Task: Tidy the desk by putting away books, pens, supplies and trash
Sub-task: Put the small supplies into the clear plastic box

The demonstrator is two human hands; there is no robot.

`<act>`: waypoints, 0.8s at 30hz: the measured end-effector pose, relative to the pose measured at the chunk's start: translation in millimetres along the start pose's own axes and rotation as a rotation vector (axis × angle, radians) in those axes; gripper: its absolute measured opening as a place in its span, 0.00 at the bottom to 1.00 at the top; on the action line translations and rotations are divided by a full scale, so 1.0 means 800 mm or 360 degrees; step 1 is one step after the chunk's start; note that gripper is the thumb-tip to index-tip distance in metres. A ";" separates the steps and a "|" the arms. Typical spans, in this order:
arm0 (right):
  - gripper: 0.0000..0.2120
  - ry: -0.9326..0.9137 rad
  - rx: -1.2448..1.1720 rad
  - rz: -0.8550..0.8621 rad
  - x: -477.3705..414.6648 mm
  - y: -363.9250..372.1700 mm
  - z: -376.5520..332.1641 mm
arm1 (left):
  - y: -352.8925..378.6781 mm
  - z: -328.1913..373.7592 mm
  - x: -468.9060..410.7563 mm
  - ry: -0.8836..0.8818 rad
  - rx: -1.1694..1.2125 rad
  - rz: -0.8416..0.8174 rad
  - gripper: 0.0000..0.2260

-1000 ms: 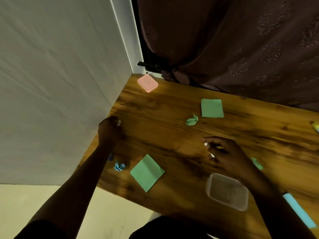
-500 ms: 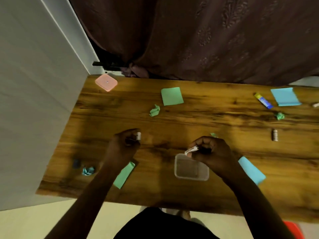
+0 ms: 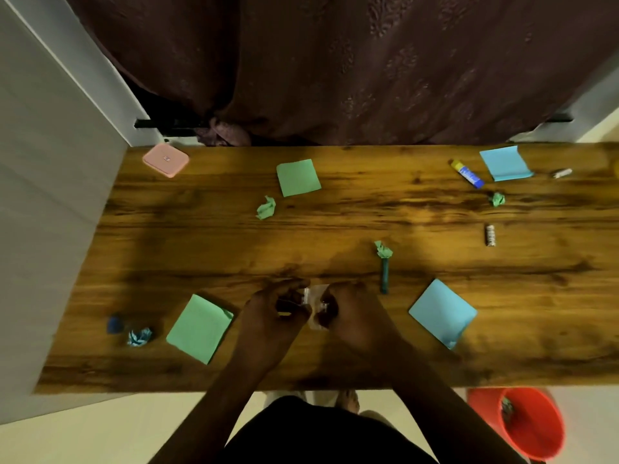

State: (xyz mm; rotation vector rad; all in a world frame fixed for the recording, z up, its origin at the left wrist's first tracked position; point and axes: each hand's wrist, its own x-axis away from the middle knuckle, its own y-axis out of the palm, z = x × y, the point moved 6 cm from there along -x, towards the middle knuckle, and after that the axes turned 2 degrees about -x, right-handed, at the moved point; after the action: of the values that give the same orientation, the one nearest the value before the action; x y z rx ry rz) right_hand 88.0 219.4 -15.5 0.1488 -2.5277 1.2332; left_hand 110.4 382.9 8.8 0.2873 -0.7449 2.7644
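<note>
Both my hands meet over a small clear plastic box (image 3: 316, 298) near the desk's front middle. My left hand (image 3: 271, 316) pinches a small white item (image 3: 305, 294) at the box's left edge. My right hand (image 3: 351, 316) covers the box's right side with fingers curled; what it holds is hidden. Green note pads (image 3: 200, 328) (image 3: 298, 177) and blue note pads (image 3: 442, 313) (image 3: 505, 162) lie on the wooden desk (image 3: 201, 236). Crumpled paper balls (image 3: 266, 207) (image 3: 383, 249) (image 3: 496, 199) (image 3: 139, 336) are scattered about.
A pink square case (image 3: 165, 160) sits at the back left corner. A glue stick (image 3: 467, 173), a small cylinder (image 3: 490, 235), a teal pen (image 3: 385, 276) and a white piece (image 3: 562, 173) lie to the right. A red bucket (image 3: 526, 426) stands on the floor.
Both hands have come together over the clear box, the left one carrying its small white item from the desk's left side. The view has swung right and now looks straight down.
</note>
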 end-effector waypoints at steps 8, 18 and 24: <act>0.06 -0.0019 0.0393 -0.0062 -0.035 0.022 -0.014 | 0.000 -0.005 0.000 -0.0011 0.0019 -0.0012 0.16; 0.09 -0.0148 0.0280 -0.0115 -0.015 -0.006 -0.039 | -0.007 0.010 0.001 0.0057 0.0030 -0.0006 0.18; 0.08 -0.0132 -0.0358 0.0110 0.005 -0.043 -0.018 | -0.003 0.027 0.000 0.0097 0.0080 -0.0061 0.17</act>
State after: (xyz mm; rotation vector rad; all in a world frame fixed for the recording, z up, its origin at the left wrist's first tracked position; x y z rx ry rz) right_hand 95.6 209.3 20.2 0.0613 -2.7421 0.9753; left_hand 113.5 374.0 28.4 0.2234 -0.6489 2.7456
